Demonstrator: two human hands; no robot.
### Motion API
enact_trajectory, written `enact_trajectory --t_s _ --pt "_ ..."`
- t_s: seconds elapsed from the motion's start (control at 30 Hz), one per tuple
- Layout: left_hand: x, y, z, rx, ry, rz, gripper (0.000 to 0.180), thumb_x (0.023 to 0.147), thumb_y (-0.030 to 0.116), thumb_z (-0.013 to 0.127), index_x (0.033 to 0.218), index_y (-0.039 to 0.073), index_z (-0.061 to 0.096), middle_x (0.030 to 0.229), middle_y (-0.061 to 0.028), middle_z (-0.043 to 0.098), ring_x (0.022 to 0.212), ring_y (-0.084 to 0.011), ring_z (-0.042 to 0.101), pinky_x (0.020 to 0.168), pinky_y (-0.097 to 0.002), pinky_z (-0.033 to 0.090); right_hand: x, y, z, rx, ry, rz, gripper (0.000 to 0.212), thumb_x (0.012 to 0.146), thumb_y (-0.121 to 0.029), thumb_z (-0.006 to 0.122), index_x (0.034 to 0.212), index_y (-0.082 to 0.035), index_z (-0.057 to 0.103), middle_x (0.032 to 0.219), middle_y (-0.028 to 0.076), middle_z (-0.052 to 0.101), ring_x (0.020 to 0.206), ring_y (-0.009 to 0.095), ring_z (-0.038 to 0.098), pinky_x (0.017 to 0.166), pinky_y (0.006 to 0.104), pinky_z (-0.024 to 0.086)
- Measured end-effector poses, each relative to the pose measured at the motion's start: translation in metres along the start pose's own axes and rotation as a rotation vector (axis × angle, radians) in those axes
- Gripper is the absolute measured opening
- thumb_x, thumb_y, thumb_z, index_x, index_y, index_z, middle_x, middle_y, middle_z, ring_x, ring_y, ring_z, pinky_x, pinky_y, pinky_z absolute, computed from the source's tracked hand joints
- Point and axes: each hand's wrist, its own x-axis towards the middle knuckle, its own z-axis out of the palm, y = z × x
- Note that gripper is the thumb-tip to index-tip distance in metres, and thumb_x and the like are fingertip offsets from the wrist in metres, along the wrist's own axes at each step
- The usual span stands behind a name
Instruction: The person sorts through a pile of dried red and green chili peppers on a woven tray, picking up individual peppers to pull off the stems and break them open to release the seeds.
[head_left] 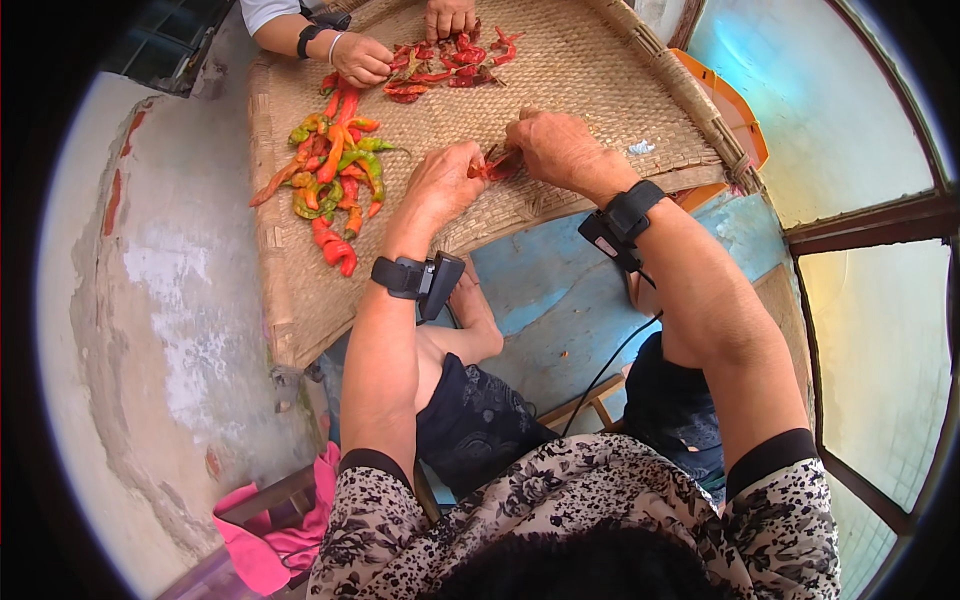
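A dark red chili pepper [498, 166] is stretched between my two hands, above the near edge of a woven bamboo tray [450, 110]. My left hand [445, 180] pinches its left end, and my right hand [555, 148] has its fingers closed on the other end. To the left of my left hand lies a heap of fresh chili peppers [338, 165] in red, orange and green. Beyond my hands is a pile of darker, shrivelled red chili peppers [460, 65], where a co-worker's hands [362, 60] are busy.
A bare, peeling wall [170, 300] runs along the left. On the right stand framed glass panes [880, 330], with an orange-rimmed container [735, 115] beside the tray. Pink cloth [290, 520] hangs at the lower left. A black cable [605, 375] runs from my right wrist strap.
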Motion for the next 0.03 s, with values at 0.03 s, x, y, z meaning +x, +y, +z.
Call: enact_trajectory --t_s 0.03 --pt "-0.0016 0.0019 0.0011 0.034 0.015 -0.008 0.022 0.071 0.013 0.063 0.089 0.002 0.058 0.076 -0.0222 0.059 0.075 -0.0256 0.061 0.070 -0.0399 0.045 0.0012 0.0016 -0.0014 0.029 -0.011 0.011 0.019 0.074 -0.015 0.066 0.090 -0.006 0.067 0.098 0.016 0.063 0.090 0.033 0.064 0.075 0.0420 0.053"
